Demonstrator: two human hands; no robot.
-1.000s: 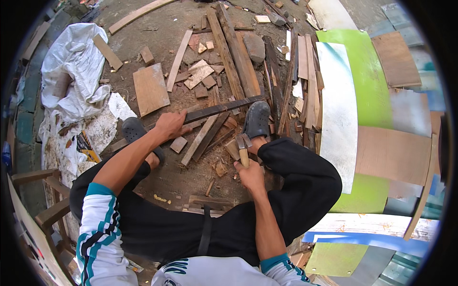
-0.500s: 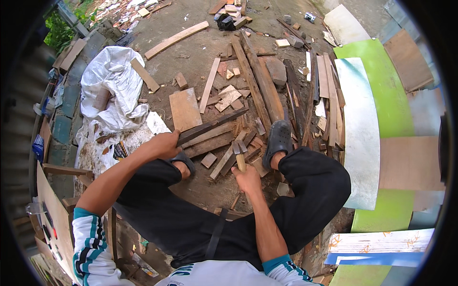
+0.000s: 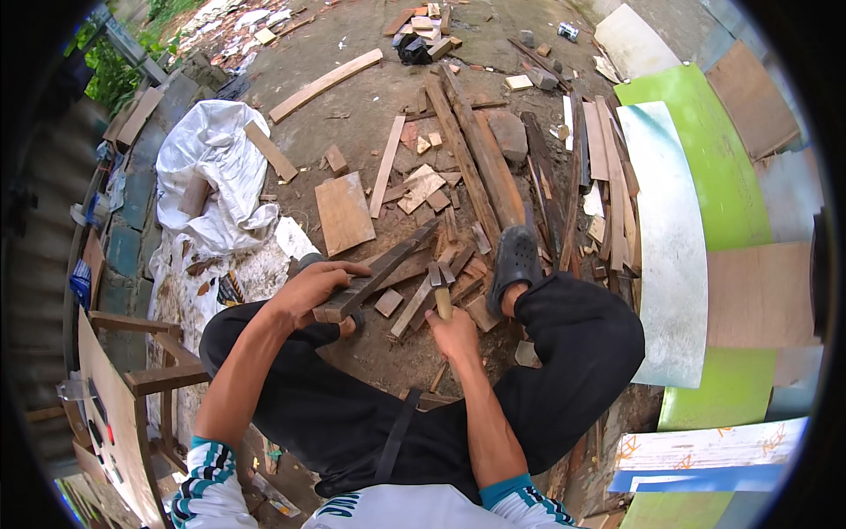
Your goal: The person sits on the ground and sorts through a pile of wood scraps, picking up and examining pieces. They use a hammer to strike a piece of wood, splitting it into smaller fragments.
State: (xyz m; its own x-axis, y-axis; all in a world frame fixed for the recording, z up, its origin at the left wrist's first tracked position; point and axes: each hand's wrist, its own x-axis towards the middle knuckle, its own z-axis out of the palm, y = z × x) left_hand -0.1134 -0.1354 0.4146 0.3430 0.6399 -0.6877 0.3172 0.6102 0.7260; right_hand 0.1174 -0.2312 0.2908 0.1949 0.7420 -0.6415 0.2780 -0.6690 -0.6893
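My left hand (image 3: pixel 310 289) is closed on a dark wooden plank (image 3: pixel 386 266), gripping it near its close end. The plank slants up and away to the right, above other pieces of wood on the ground. In my right hand (image 3: pixel 455 335) is a claw hammer (image 3: pixel 443 301), held by its light wooden handle with the metal head pointing away from me. Under and beyond the hammer lie a narrow wooden strip (image 3: pixel 411 309) and a small wood block (image 3: pixel 389 300). My feet, in dark clogs (image 3: pixel 515 257), rest on either side of this pile.
Two long beams (image 3: pixel 486 159) lie ahead beside a square board (image 3: pixel 345 212). A white sack (image 3: pixel 211 163) sits at the left, behind a wooden frame (image 3: pixel 141 379). Along the right stand a pale metal sheet (image 3: pixel 665 256) and green panels (image 3: pixel 705 167). Scrap wood is scattered around.
My left hand has drawn the plank nearer and lower, bringing its close end over my left foot. The right hand and hammer stay nearly in place.
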